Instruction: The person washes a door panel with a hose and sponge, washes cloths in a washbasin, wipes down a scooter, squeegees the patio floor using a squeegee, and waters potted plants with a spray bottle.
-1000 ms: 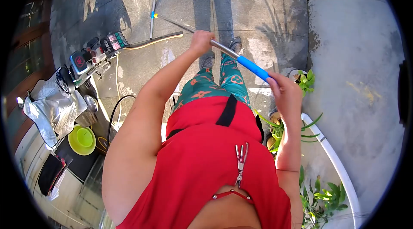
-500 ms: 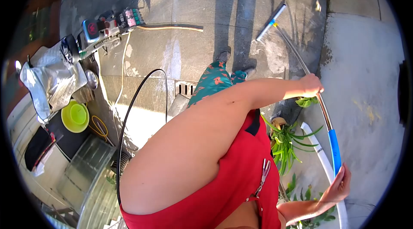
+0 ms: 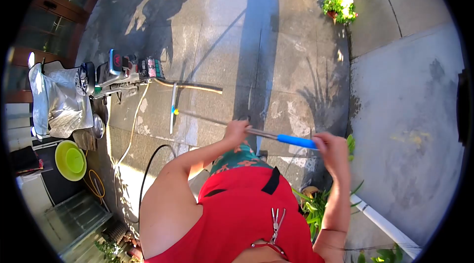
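A long metal pole (image 3: 262, 134) with a blue grip (image 3: 296, 141) crosses in front of my red top. My left hand (image 3: 237, 132) is closed round the metal part, left of the grip. At the grip's right end, the fingers of my right hand (image 3: 332, 150) are closed on the blue sleeve. The pole runs left to a narrow squeegee-like head (image 3: 173, 109) with a yellow and blue joint, over the grey paving. Blur thins the pole between that head and my left hand.
A scooter (image 3: 123, 73) with a silver cover (image 3: 64, 97) stands at the left, above a yellow-green basin (image 3: 60, 160). A hose (image 3: 132, 139) lies on the paving. Potted flowers (image 3: 340, 6), a leafy plant (image 3: 316, 208) and a white pipe (image 3: 385, 221) are on the right.
The pole swung out to the right, and now its head is back at the left. Both hands moved right, then back left with it. The view now takes in more paving ahead.
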Action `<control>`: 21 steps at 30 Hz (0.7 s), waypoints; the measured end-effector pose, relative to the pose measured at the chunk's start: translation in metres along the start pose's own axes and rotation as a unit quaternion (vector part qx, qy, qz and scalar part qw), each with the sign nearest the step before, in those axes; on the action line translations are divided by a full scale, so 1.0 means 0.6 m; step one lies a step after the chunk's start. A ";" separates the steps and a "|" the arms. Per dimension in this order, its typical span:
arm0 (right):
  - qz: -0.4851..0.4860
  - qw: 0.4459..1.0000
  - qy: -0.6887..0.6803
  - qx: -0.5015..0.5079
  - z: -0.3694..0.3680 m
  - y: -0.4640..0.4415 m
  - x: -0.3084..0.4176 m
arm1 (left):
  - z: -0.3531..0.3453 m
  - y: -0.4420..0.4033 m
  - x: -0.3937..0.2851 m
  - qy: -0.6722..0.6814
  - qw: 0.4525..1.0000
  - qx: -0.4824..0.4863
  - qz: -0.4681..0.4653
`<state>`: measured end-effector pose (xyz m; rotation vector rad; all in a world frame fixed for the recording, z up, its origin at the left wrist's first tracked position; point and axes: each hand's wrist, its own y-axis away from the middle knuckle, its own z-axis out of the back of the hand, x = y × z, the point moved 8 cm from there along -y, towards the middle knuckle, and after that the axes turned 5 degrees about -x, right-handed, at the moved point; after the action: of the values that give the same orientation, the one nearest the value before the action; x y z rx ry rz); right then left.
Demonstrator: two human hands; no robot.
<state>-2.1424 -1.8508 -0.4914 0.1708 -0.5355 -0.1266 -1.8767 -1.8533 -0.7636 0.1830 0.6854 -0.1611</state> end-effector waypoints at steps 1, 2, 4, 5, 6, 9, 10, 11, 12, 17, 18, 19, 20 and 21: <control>0.037 0.998 0.032 0.033 -0.056 0.012 0.011 | -0.023 0.037 0.073 -0.035 0.998 0.026 0.045; 0.101 0.994 0.016 0.043 -0.101 0.031 0.031 | -0.033 0.074 0.132 -0.067 0.995 0.037 0.065; 0.187 0.979 0.056 0.063 -0.197 0.083 0.047 | -0.051 0.136 0.196 -0.116 0.987 0.059 0.094; 0.197 0.974 0.099 0.054 -0.204 0.107 0.062 | -0.055 0.161 0.214 -0.133 0.983 0.065 0.104; 0.189 0.981 0.045 0.030 -0.206 0.125 0.046 | -0.066 0.172 0.220 -0.141 0.985 0.029 0.094; 0.153 0.988 0.017 0.018 -0.153 0.176 -0.011 | -0.123 0.185 0.173 -0.122 0.986 0.020 0.107; 0.125 0.992 0.005 0.017 -0.112 0.199 -0.032 | -0.148 0.178 0.118 -0.148 0.987 0.038 0.053; 0.104 0.995 0.009 -0.011 -0.066 0.222 -0.055 | -0.138 0.178 0.037 -0.087 0.996 0.025 0.021; 0.082 0.996 0.013 -0.040 -0.018 0.243 -0.076 | -0.158 0.174 -0.024 -0.065 0.998 0.025 0.001; 0.006 0.976 0.114 -0.183 0.231 0.389 -0.131 | -0.295 0.185 -0.323 0.102 0.988 -0.003 -0.113; -0.022 0.972 0.129 -0.193 0.275 0.419 -0.131 | -0.297 0.197 -0.391 0.143 0.984 -0.004 -0.103; -0.033 0.963 0.166 -0.211 0.312 0.454 -0.109 | -0.317 0.210 -0.450 0.183 0.976 0.044 -0.107; -0.044 0.951 0.202 -0.228 0.340 0.484 -0.090 | -0.288 0.227 -0.516 0.198 0.969 0.050 -0.138; -0.023 0.941 0.225 -0.252 0.351 0.509 -0.089 | -0.320 0.235 -0.554 0.201 0.963 0.070 -0.163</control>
<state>-2.2738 -1.5701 -0.2803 -0.2866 -0.0303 -0.2584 -2.2188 -1.6449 -0.6800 0.2422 1.1099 -0.4983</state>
